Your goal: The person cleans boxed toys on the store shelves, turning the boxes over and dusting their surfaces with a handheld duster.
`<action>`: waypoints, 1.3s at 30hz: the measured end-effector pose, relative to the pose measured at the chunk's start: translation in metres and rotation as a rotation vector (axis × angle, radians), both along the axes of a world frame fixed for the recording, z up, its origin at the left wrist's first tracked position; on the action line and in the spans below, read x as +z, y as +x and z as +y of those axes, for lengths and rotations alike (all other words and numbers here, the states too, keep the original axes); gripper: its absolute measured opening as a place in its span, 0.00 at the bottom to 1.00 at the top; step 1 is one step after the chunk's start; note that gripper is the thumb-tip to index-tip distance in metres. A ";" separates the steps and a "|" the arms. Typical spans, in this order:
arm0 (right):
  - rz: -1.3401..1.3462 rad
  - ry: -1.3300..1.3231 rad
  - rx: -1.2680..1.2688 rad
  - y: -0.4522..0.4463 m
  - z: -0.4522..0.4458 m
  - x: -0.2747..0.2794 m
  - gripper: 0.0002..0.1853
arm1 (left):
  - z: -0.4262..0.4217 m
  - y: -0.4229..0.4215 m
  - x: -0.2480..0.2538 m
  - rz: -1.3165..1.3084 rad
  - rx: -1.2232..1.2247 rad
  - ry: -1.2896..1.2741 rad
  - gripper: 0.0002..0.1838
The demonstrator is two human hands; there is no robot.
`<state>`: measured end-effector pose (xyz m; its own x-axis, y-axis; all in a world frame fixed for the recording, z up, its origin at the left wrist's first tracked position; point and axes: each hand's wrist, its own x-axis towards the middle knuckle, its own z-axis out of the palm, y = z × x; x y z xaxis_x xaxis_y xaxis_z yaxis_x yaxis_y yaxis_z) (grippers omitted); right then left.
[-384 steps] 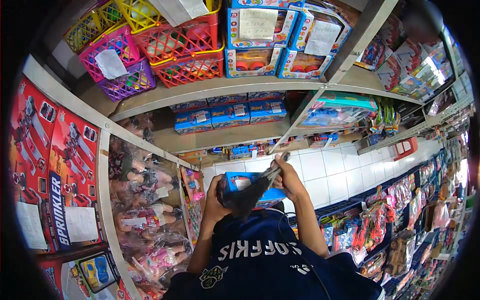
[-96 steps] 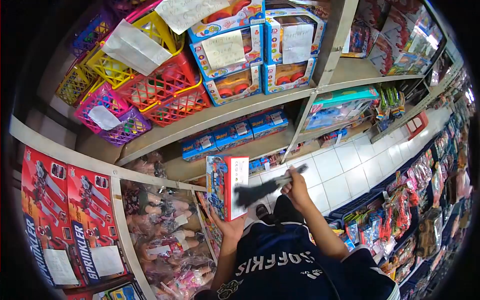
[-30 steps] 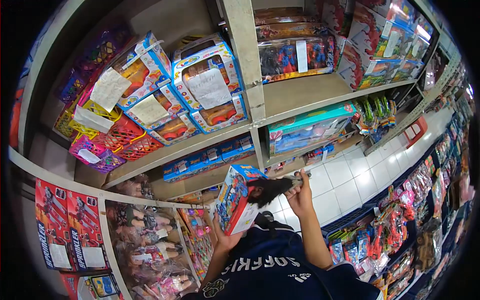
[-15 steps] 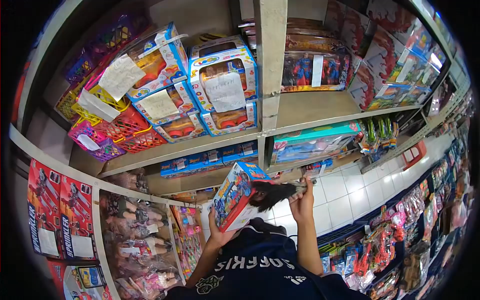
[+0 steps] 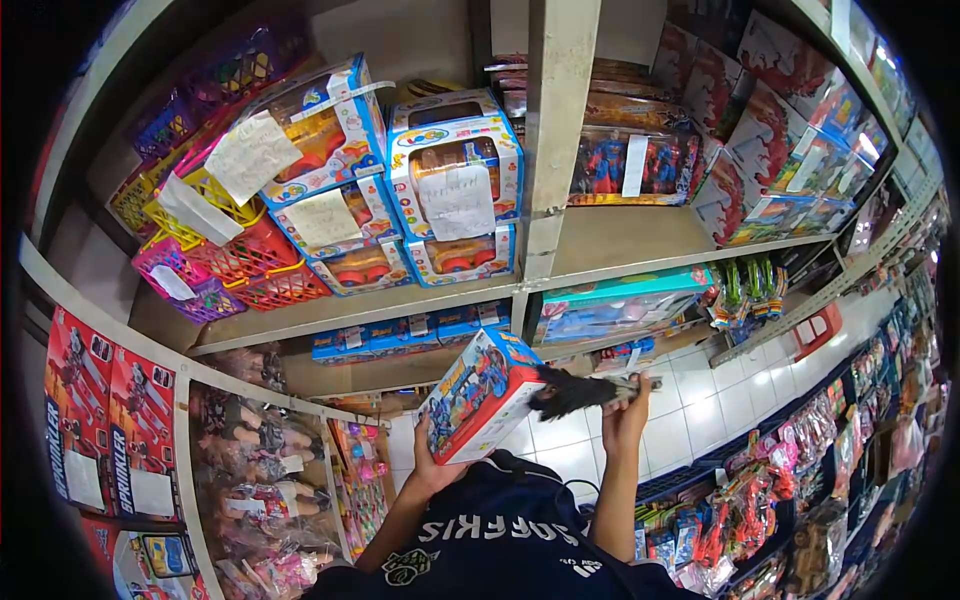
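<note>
Nearest to the viewpoint is the person's dark blue shirt (image 5: 490, 530), with both forearms extended forward from it. The left hand (image 5: 432, 462) is clamped on the lower left end of a printed toy box (image 5: 480, 395); the right hand (image 5: 628, 415) is closed round the pale handle of a dark-bristled brush (image 5: 580, 393). The hands stand apart, the box lying ahead of the left and to the left of the right. Held tilted, the box has its long axis running forward and rightward from the left hand, which is the nearer, in direct contact. The brush lies nearly crosswise, bristles directed left to the box's right edge; they meet it in view, though contact cannot be confirmed. Beyond, white floor tiles (image 5: 690, 405) show past the right hand, and a row of blue boxes (image 5: 400, 338) stands on a lower shelf (image 5: 330, 378). Above are colored baskets (image 5: 255, 255) and windowed boxes (image 5: 440, 160), left of a metal post (image 5: 552, 180).
</note>
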<state>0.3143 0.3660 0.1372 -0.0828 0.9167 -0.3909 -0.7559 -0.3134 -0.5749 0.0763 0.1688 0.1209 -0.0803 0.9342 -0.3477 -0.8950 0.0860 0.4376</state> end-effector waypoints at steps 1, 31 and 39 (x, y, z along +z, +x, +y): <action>-0.004 0.002 0.007 -0.001 0.000 0.001 0.14 | -0.002 -0.002 0.000 -0.049 0.023 0.026 0.47; 0.014 0.065 0.263 -0.063 -0.001 0.052 0.14 | -0.015 -0.014 0.004 -0.047 0.095 0.090 0.44; 0.022 0.040 0.182 -0.036 0.004 0.035 0.15 | -0.024 -0.004 -0.006 -0.031 0.084 0.079 0.47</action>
<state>0.2785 0.3700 0.1724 -0.2572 0.9004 -0.3508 -0.7014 -0.4237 -0.5731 0.0723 0.1449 0.1149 -0.1493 0.9494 -0.2764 -0.9110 -0.0234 0.4117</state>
